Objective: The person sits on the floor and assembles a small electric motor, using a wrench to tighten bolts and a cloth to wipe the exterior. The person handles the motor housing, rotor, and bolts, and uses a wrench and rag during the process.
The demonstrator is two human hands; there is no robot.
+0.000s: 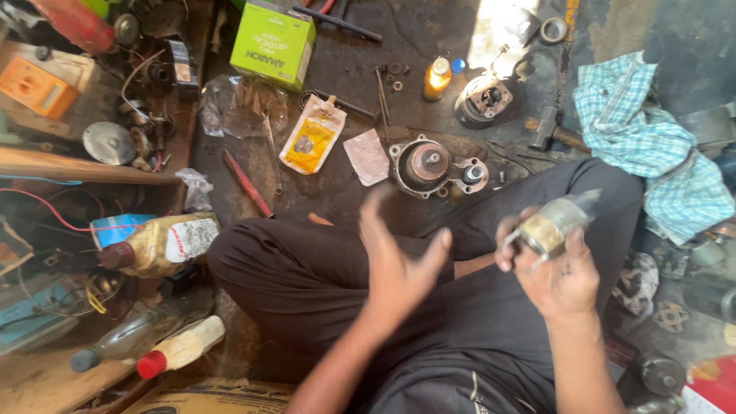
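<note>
While the person sits cross-legged on the grimy workshop floor (368, 184), the right hand (556, 264), right of centre in the frame, is closed around a small brass-coloured cylindrical part (553, 225), thumb and fingers wrapped about its body so one end sticks up toward the upper right. The left hand (399, 261), near the middle of the frame, is spread wide open, fingers splayed and blurred, holding nothing and touching nothing; it hangs above the lap, a little apart from the part.

To my eye this is an inspection step in a teardown of a starter motor: the part is lifted off the floor and turned toward the face. Any next handling would call for the free hand to close on the part's other end so it can be steadied or turned, with the grip staying firm on an oily piece.

Just above the hands, at centre frame, a round motor housing (425, 165) lies on the floor with a smaller bracket piece (471, 174) touching its right side. Further up stand a small orange bottle (438, 77) and a green box (274, 42). A hammer (550, 130) and a checked blue cloth (652, 138) lie at upper right. Plastic bottles (157, 245) lie at lower left.
</note>
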